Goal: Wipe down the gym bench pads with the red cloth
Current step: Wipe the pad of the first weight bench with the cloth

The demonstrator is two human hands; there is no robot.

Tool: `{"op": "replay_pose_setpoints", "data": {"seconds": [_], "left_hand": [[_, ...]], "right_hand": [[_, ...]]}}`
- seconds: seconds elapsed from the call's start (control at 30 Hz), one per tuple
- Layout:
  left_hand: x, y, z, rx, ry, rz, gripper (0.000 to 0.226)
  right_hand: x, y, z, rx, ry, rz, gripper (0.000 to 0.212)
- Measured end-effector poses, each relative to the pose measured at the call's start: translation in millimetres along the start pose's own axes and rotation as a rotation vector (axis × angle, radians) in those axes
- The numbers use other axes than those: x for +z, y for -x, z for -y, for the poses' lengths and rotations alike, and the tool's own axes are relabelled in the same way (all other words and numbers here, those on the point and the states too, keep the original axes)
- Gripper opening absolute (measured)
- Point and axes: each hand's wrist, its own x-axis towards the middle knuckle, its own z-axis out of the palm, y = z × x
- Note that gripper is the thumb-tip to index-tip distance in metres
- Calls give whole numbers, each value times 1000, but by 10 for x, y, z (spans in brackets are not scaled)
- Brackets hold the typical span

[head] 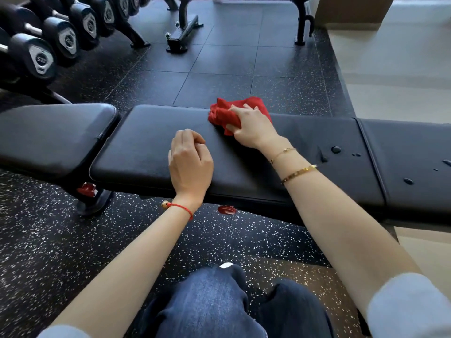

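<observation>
A black gym bench runs across the view with a small seat pad (53,132) on the left, a long middle pad (146,147), and another pad section (410,152) on the right. My right hand (251,126) grips a bunched red cloth (223,113) and holds it against the far edge of the middle pad. My left hand (190,162) rests on the near part of the same pad with its fingers curled under, holding nothing. Water drops (336,150) lie on the pad to the right of my right arm.
A rack of black dumbbells (41,57) stands at the far left. Another bench frame (183,32) stands on the speckled rubber floor (219,59) behind. A pale tiled floor (395,69) begins at the right. My knees (214,303) are close below the bench.
</observation>
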Motion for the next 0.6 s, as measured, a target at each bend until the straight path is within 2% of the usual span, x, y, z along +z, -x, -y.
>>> {"op": "replay_pose_setpoints", "data": {"seconds": [0.13,0.27,0.37,0.5,0.6], "left_hand": [[2,-13,28,3,-8,-5,10],[3,3,42,30,-6,-14,10],[13,4,52,15,-2,-20,12],[11,21,37,15,-24,0,14],[18,31,11,9,-37,8,14]], "right_hand": [[199,84,334,-157,-14,65,48],[133,401,151,-221,-57,104,55],[-59,490,-189,-138,-29,61,53],[-348,388,-671,108,43,-16,49],[-420,405,-749,211,58,-44,48]]}}
